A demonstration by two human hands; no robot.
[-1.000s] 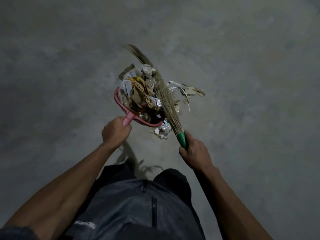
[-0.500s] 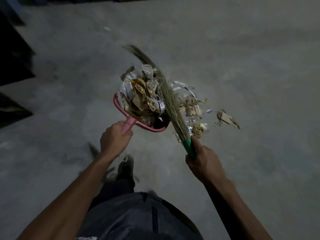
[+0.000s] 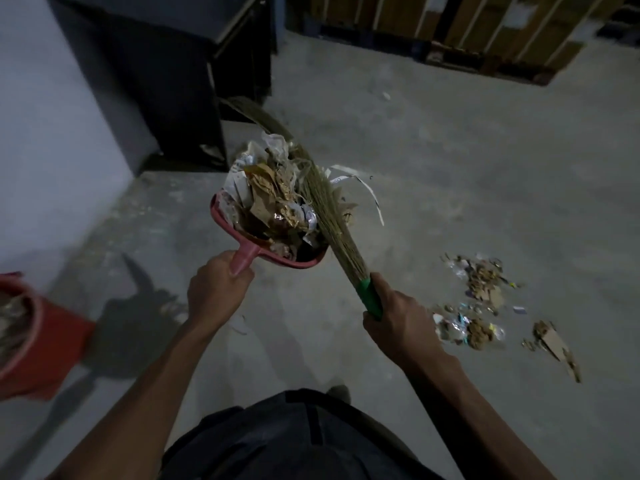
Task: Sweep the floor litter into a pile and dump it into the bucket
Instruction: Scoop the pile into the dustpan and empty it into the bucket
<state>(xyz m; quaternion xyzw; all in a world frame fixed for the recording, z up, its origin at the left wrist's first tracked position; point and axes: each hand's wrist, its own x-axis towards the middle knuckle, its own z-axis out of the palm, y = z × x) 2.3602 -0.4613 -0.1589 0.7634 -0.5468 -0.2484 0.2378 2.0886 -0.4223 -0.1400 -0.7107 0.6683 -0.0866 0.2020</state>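
My left hand [image 3: 218,289] grips the handle of a pink dustpan [image 3: 221,220], held in the air and heaped with paper, cardboard and foil litter [image 3: 273,202]. My right hand [image 3: 398,320] grips the green handle of a grass broom [image 3: 332,216], whose bristles lie across the right side of the heap. A red bucket [image 3: 20,334] with litter inside shows at the left edge, blurred and partly cut off. Loose litter [image 3: 478,306] lies on the concrete floor to the right of my right hand, with a cardboard scrap [image 3: 554,344] beyond it.
A dark cabinet [image 3: 166,81] stands against a pale wall [image 3: 45,133] at the upper left. Wooden crates or pallets [image 3: 467,26] line the far side. Grey concrete floor [image 3: 450,168] spreads ahead and to the right. My dark shorts [image 3: 294,441] fill the bottom.
The view has swung up and left: the cabinet, wall and red bucket came into sight. The loaded dustpan and broom stay raised together, and the floor litter now lies further right.
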